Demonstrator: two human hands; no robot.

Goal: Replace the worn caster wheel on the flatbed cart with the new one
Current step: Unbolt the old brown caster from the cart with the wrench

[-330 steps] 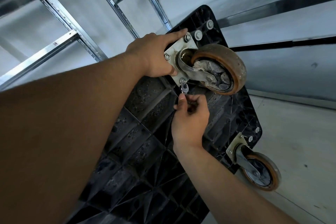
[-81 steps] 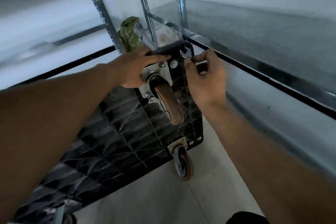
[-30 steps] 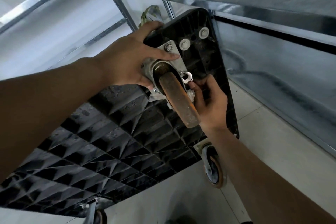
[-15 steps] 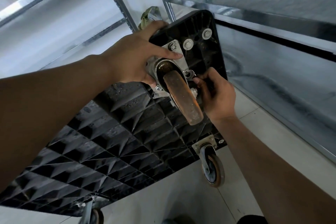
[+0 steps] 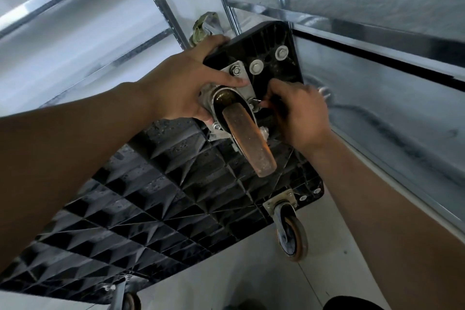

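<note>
At the upper corner of the upturned flatbed cart (image 5: 163, 184) sits the worn caster wheel (image 5: 247, 138). The left hand (image 5: 181, 83) grips its mounting plate (image 5: 243, 72) and the cart edge. The right hand (image 5: 302, 113) is curled around a wrench (image 5: 324, 92) at a bolt. The caster seems heavy and rigid, so it is best held by the plate.

The cart (image 5: 156, 204) underside is matt black ribbed plastic; the caster wheel (image 5: 247, 138) shows worn, rough brown tread on dull metal.
</note>
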